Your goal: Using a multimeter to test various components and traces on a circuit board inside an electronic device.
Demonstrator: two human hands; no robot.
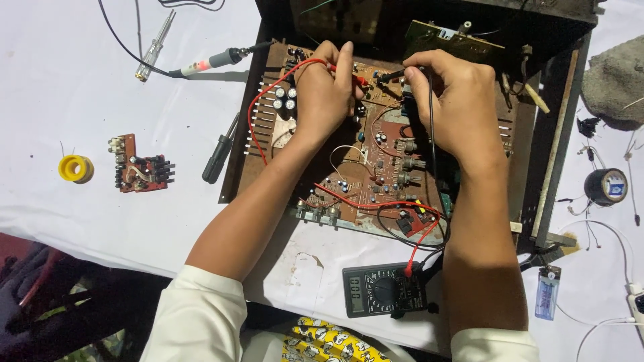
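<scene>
My left hand (325,90) pinches a red test probe (342,67) and presses its tip onto the brown circuit board (376,167) inside an open metal chassis. My right hand (453,104) grips a black test probe (392,76), its tip on the board close to the red one. Red and black leads (386,204) run from the probes across the board down to a dark multimeter (386,291) at the table's near edge, between my forearms.
On the white cloth lie a soldering iron (211,62), a tester screwdriver (154,47), a black screwdriver (219,154), a small red board (141,164), a yellow solder spool (75,168), black tape roll (606,186), a lighter (547,295) and a grey rag (617,80).
</scene>
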